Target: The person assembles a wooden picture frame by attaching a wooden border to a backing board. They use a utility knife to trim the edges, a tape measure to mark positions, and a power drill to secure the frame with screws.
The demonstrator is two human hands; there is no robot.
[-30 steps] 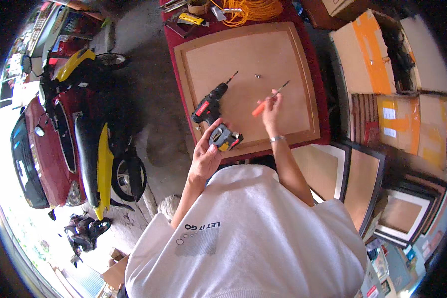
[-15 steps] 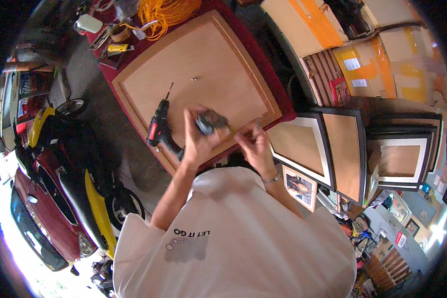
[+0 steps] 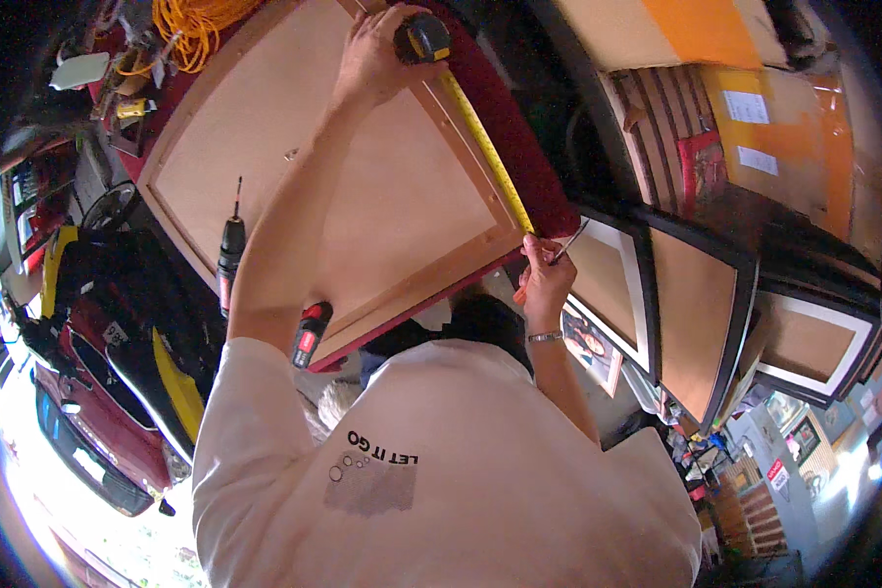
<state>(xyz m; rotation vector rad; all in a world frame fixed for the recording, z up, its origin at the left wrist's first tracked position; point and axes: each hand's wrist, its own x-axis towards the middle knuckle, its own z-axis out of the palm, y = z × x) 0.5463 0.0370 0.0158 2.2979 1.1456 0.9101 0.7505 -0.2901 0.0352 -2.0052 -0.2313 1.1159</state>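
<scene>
My left hand (image 3: 372,61) is closed round a black and yellow tape measure (image 3: 427,39) at the far right corner of a wood-framed panel (image 3: 392,171). Its yellow blade (image 3: 484,149) runs out straight along the panel's right edge. At the near right corner, my right hand (image 3: 547,282) pinches the blade's end. It also holds a thin pointed tool (image 3: 570,241) with an orange end; its exact kind is unclear. A black and red cordless drill (image 3: 231,245) lies on the panel's left side, its middle hidden by my left forearm. A small metal piece (image 3: 291,154) lies on the board.
The panel rests on a dark red cloth-covered table (image 3: 551,201). Coiled orange cord (image 3: 191,27) and a yellow cutter (image 3: 133,108) lie at the far left. Black picture frames (image 3: 701,314) lean on the right, below cardboard boxes (image 3: 774,127). Motorbikes (image 3: 118,294) stand on the left.
My left hand has carried the tape measure away to the panel's far corner, drawing the blade out. My right hand has moved right to the near corner. The view has shifted.
</scene>
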